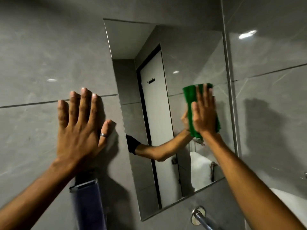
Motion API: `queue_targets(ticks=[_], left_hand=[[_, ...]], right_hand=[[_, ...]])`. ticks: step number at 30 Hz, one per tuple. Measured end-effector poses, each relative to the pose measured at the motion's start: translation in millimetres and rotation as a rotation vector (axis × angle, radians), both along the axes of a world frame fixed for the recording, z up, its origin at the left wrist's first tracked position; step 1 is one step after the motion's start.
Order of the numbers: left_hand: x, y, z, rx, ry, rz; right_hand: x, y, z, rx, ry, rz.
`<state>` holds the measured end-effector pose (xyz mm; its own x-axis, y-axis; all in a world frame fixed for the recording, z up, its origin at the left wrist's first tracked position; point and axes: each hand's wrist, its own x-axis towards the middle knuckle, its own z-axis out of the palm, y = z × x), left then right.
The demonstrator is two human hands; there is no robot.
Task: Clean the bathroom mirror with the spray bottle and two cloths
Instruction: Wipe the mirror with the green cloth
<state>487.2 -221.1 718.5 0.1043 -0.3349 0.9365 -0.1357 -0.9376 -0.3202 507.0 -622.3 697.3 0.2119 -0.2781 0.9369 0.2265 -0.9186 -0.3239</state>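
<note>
On the gray tiled wall [41,55], the mirror [174,52] hangs at center. The right hand [205,112], fingers flat and extended, presses a folded green cloth [189,98] against the glass at the mirror's 3 o'clock edge. The left hand [79,128], fingers spread wide and holding nothing, lies flat on the tile at the mirror's 9 o'clock side. A ring [103,134] sits on its thumb. A chrome tap [198,214] projects at 6 o'clock.

Glossy grey tiled walls [41,55], dim light
</note>
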Motion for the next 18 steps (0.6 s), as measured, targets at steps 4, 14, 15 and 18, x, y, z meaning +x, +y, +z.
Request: queue_targets(ticks=[4, 14, 15, 18], left_hand=[[4.0, -0.6, 0.1, -0.005, -0.012, 0.0], [5.4, -4.8, 2.5, -0.015, 0.008, -0.025], [4.9, -4.7, 2.1, -0.016, 0.015, -0.028], [3.2, -4.3, 1.5, -0.011, 0.034, -0.047]], right_hand=[[-1.9, -64.4, -29.9, 0.314, 0.062, -0.047], [-10.8, 74.3, -42.3, 0.189, 0.023, -0.011], [-13.8, 100.9, -47.1, 0.135, 0.015, -0.006], [-18.6, 166.9, -64.5, -0.007, 0.008, -0.014]])
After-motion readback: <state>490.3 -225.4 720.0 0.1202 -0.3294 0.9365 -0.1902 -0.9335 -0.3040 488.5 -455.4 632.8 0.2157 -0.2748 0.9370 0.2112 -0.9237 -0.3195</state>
